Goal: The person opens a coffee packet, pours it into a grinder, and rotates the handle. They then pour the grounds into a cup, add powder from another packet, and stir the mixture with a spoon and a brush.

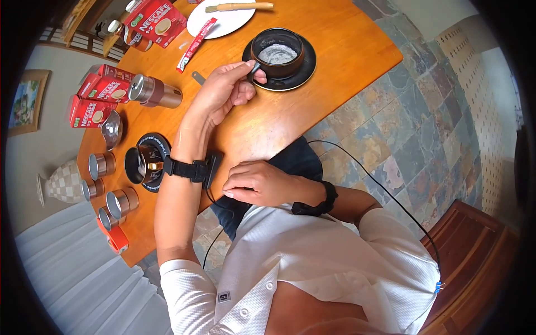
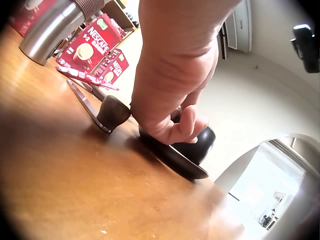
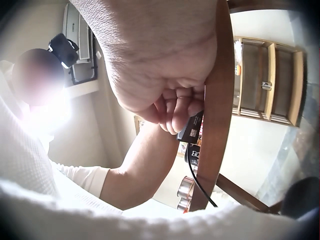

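Observation:
My left hand (image 1: 226, 89) reaches over the table and pinches the handle of a black cup (image 1: 286, 70). The cup stands upright on a black saucer (image 1: 307, 72) and has something whitish in its bottom. In the left wrist view, the curled fingers of the left hand (image 2: 175, 100) partly cover the cup (image 2: 202, 145), above the tilted-looking saucer rim (image 2: 177, 162). My right hand (image 1: 259, 183) lies near the table's front edge, fingers loosely bent and holding nothing. Seen from the right wrist, those fingers hang beside the table edge (image 3: 220, 100).
Red Nescafe boxes (image 1: 159, 22), a steel tumbler (image 1: 153, 92) and a second black cup (image 1: 137, 166) stand left. Several metal cups (image 1: 123, 202) line the left edge. A red stick packet (image 1: 196, 44) lies near a white plate (image 1: 220, 21) with a brush (image 1: 240, 6).

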The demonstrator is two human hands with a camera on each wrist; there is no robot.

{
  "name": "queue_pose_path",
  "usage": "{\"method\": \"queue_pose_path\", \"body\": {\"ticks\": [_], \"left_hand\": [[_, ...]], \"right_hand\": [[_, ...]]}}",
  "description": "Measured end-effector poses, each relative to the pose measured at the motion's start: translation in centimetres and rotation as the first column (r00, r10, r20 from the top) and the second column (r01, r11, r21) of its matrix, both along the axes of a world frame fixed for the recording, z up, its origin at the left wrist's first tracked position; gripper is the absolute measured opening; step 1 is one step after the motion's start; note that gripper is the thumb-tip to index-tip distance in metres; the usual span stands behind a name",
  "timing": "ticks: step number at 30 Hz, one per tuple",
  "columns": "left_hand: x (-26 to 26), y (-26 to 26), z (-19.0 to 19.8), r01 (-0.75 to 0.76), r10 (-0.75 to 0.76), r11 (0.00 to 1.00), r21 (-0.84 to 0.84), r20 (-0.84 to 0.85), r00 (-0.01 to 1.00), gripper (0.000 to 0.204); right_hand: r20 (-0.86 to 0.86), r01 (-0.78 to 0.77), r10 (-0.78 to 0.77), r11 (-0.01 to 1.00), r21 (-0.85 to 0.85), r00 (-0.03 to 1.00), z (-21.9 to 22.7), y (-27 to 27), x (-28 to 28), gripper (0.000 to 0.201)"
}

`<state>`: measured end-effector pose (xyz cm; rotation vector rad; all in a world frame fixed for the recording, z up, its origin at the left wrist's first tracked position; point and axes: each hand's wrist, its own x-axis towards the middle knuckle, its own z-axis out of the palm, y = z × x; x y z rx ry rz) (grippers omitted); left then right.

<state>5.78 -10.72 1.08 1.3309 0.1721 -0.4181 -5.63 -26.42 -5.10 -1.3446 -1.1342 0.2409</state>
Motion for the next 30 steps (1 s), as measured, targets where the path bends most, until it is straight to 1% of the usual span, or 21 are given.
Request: {"method": "queue_pose_path", "body": {"ticks": [2,3,5,9,11,15,18,20,21,23,24,26,30], "left_hand": [[0.0,-0.4,0.0,-0.064,0.064,0.998,-0.008,-0.029,0.998,0.034],[-0.1,-0.6,-0.1,-0.071,0.070,0.997,-0.013,-0.025,0.997,0.034],[0.0,-1.0,-0.4,-0.142,0.142,0.990,0.019,-0.013,0.990,0.034],[0.4,-0.9,-0.9,-0.190,0.190,0.981,-0.024,-0.015,0.982,0.032],[0.4,-0.8,-1.1,-0.210,0.207,0.975,-0.080,-0.037,0.978,0.031],[0.5,-1.1,-0.9,-0.259,0.254,0.963,-0.081,-0.064,0.965,0.029],[0.3,-1.4,-0.8,-0.273,0.267,0.956,-0.104,-0.070,0.961,0.028],[0.2,-1.8,-1.0,-0.281,0.280,0.959,-0.023,-0.047,0.959,0.027],[0.2,-1.9,-1.0,-0.281,0.280,0.959,-0.025,-0.046,0.959,0.027],[0.0,-2.2,-1.0,-0.287,0.286,0.958,0.030,0.015,0.958,0.029],[0.0,-2.0,-1.1,-0.289,0.288,0.957,0.029,0.016,0.957,0.029],[0.1,-1.5,-1.2,-0.251,0.251,0.968,-0.029,-0.002,0.968,0.029],[0.3,-0.9,-1.2,-0.215,0.214,0.975,-0.062,-0.021,0.977,0.029]], "right_hand": [[0.013,-0.001,0.001,1.000,0.002,1.000,0.0,0.0,0.0,0.007],[-0.013,-0.011,0.011,1.000,-0.006,1.000,0.1,-0.1,0.0,0.006],[-0.035,-0.024,0.024,1.000,-0.017,0.999,0.3,-0.1,0.0,0.006],[-0.057,-0.021,0.020,1.000,-0.016,0.998,0.7,-0.1,0.1,0.007],[-0.064,-0.028,0.027,1.000,-0.014,0.998,0.8,-0.1,0.1,0.007],[-0.061,-0.025,0.024,1.000,-0.014,0.998,0.8,-0.1,0.1,0.008],[-0.067,-0.034,0.033,0.999,-0.026,0.997,0.6,-0.1,0.0,0.009],[-0.073,-0.035,0.032,0.999,-0.036,0.997,0.6,0.0,-0.1,0.009],[-0.090,-0.022,0.019,0.999,-0.033,0.996,0.7,0.0,-0.1,0.008],[-0.107,-0.011,0.008,0.999,-0.032,0.994,0.8,0.1,-0.2,0.007],[-0.105,-0.008,0.005,1.000,-0.028,0.994,0.9,0.1,-0.2,0.007],[-0.100,-0.008,0.006,1.000,-0.027,0.995,0.9,0.0,-0.1,0.008],[-0.102,-0.050,0.044,0.997,-0.053,0.994,1.0,-0.2,0.0,0.009]]}}
